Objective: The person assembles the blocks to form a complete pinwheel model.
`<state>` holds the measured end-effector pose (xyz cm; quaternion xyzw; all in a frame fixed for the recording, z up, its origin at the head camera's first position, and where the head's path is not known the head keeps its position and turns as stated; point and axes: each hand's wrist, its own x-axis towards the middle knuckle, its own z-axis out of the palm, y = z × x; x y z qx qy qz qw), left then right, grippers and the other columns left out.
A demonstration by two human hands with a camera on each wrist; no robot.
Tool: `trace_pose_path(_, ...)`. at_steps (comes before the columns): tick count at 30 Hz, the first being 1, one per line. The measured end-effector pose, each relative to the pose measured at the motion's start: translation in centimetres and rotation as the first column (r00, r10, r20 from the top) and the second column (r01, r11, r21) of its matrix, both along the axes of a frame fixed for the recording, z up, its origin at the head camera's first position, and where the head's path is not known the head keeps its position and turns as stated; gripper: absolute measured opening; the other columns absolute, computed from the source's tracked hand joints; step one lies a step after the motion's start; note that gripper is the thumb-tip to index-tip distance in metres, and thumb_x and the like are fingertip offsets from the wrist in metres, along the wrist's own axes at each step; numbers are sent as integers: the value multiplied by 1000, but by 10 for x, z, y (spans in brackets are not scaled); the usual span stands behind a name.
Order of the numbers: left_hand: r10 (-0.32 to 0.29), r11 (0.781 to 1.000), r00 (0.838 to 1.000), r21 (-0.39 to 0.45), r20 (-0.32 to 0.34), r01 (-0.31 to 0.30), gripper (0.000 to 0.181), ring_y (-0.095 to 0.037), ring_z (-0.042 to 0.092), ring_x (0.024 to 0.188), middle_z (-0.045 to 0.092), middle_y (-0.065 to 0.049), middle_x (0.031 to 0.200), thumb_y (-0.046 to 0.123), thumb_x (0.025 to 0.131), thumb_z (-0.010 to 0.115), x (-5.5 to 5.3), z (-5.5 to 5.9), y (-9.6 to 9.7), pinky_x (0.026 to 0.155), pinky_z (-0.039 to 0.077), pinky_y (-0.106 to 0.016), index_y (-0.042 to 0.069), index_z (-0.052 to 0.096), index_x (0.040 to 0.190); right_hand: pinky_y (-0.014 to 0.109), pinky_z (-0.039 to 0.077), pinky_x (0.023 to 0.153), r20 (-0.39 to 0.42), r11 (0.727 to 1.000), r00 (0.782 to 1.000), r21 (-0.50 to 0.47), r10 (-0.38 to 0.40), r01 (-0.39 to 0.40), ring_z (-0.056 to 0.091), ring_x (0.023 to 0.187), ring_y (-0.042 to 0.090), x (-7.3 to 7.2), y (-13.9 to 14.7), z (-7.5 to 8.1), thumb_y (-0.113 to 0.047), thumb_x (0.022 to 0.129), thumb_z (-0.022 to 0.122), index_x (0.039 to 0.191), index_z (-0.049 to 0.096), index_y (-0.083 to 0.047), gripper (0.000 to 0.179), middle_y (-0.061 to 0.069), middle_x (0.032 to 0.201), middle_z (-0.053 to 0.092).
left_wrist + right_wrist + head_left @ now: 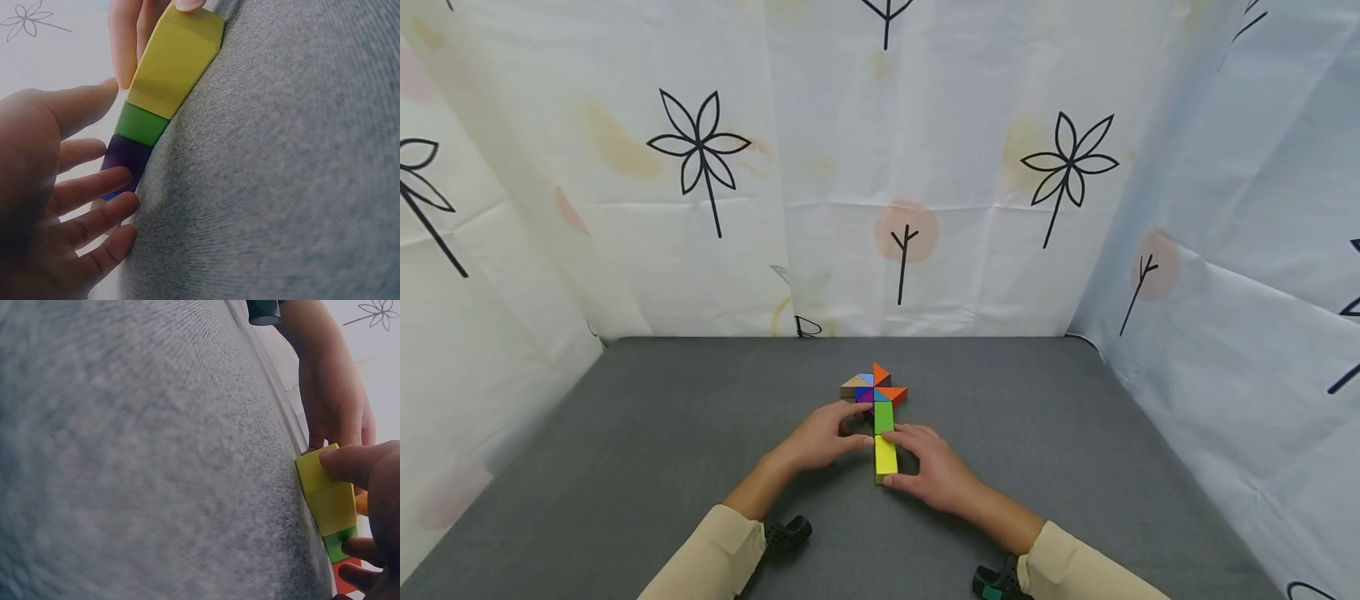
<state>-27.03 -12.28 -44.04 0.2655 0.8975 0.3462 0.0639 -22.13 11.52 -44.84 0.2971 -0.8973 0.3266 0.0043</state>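
A yellow rectangular block (886, 457) and a green one (883, 417) lie end to end on the table. Beyond them, several triangular blocks form a pinwheel, among them orange (892, 393), tan (852, 387) and purple (865, 397) pieces. My right hand (938, 471) holds the yellow block from the right, thumb at its near end and index finger by the seam with the green. On the left, my left hand (824, 437) has its fingers extended beside the blocks. In the left wrist view, its fingertips overlap the purple side (128, 159).
Grey cloth covers the table (700, 400). White fabric walls (842, 167) with printed plants rise at the back and both sides. A black wrist device (788, 533) sits by the left cuff, and another (996, 579) by the right cuff.
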Motion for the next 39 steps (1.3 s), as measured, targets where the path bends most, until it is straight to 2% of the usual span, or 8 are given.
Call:
trace_pose_path(9,-6,1000,1000,-6,-17,6,60,-14,51,81,59,-2,119,40,91,68,1,1,0,67,45,-33,13,51,142,56,36,101,-8,1000,1000,5,-7,7,43,130,32,-1,0,-1,-36,84,77,137,57,-13,60,8,140,52)
trace_pose_path(21,-3,1000,1000,-2,-15,3,60,-18,55,92,59,-4,123,38,91,69,1,1,-1,77,47,-38,13,51,142,56,37,100,-8,1000,1000,14,2,-2,44,128,33,-3,0,-1,-38,85,75,137,57,-16,59,9,139,53)
trace_pose_path(27,0,1000,1000,20,-2,0,59,-18,55,93,59,-3,124,38,91,69,1,0,-3,77,47,-38,14,51,142,57,37,99,-10,1000,1000,-9,13,-13,45,127,34,-4,3,2,-37,84,77,136,57,-14,61,9,138,54)
trace_pose_path(33,79,995,997,59,22,-80,54,-18,55,97,60,-4,122,35,91,70,0,3,-12,78,47,-39,16,55,139,57,36,101,-26,998,999,-54,-41,39,45,127,35,-11,21,11,-33,85,76,137,56,-10,60,10,138,54)
trace_pose_path(36,133,989,991,64,-13,-132,50,-19,56,101,60,-3,125,34,91,70,-1,7,-22,79,48,-41,16,58,136,59,36,100,-81,996,993,-43,-85,82,44,128,36,-20,38,14,-32,88,74,138,55,-8,59,12,139,53)
trace_pose_path(39,181,982,980,59,-80,-177,47,-21,56,104,59,-3,127,32,91,70,-4,9,-37,81,47,-44,16,60,134,60,36,99,-181,993,976,-30,-120,116,45,126,40,-33,60,17,-27,88,73,136,55,-5,56,17,137,54)
